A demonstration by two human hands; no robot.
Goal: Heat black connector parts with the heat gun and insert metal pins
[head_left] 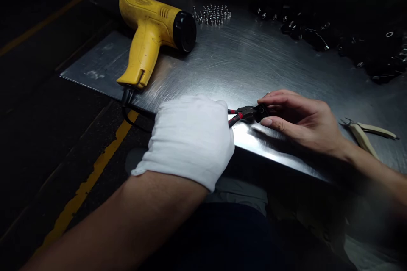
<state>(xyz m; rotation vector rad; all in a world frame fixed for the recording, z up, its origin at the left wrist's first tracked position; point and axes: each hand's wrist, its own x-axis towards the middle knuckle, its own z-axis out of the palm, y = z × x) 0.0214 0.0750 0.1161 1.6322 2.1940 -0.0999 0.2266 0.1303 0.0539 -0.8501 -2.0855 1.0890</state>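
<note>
My left hand [193, 135], in a white cotton glove, is wrapped round the red-and-black handles of a pair of pliers [246, 113]. The pliers' dark jaws point right, over the front edge of the metal table, and meet a small black part [262, 111]. Bare and ungloved, my right hand [299, 120] pinches that black part between thumb and fingers. The part's exact kind cannot be made out, and the glove hides most of the plier handles.
A yellow heat gun [146, 34] lies at the back left of the metal table [222, 65], its cord hanging over the edge. Several small metal pins [214, 15] stand behind it. Dark parts [311, 36] are heaped at the right back. Cream-handled cutters [365, 133] lie right.
</note>
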